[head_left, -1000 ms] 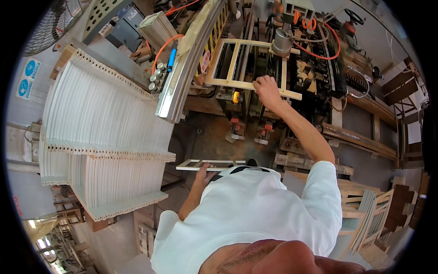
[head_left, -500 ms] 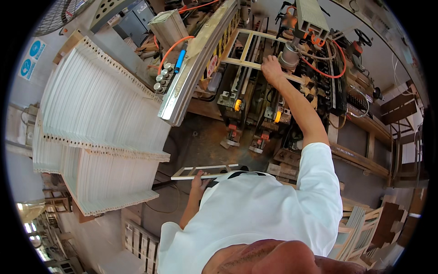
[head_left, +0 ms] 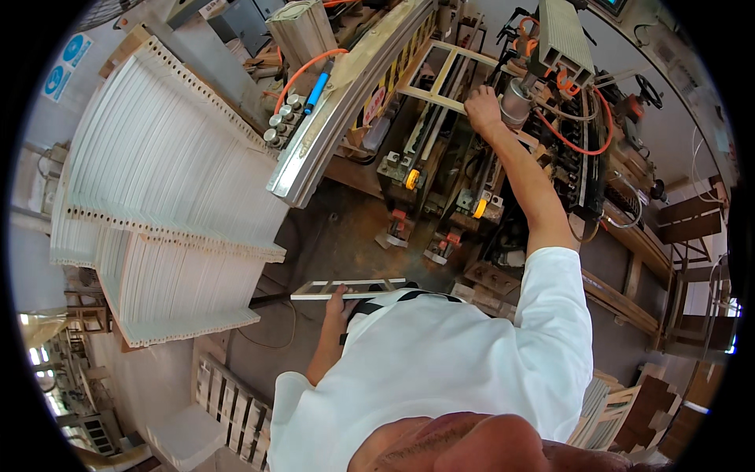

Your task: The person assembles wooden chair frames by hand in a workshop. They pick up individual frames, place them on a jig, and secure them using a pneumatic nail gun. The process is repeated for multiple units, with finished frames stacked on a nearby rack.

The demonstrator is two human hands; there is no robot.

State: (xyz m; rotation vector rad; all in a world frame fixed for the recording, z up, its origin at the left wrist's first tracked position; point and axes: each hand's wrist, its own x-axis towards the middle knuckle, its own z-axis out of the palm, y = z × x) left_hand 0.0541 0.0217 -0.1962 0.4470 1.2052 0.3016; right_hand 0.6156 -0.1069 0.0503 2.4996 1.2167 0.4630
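Note:
My right hand reaches far forward to a pale wooden frame lying across the machine's rails. Its fingers are closed round the near rail of that frame, right beside a grey metal cylinder. Low at my left side, my left hand grips a second slim wooden frame with a white edge, held close against my body. Part of this second frame is hidden by the hand and my shirt.
Tall stacks of white drilled panels stand at the left. A long metal beam with push buttons and a blue pen-like tool runs beside the machine. Orange air hoses loop at the right. A wooden pallet is behind on the left.
The whole view has shifted a little, so the machine sits farther right. Both hands keep their grips, with the left-hand frame still near my body.

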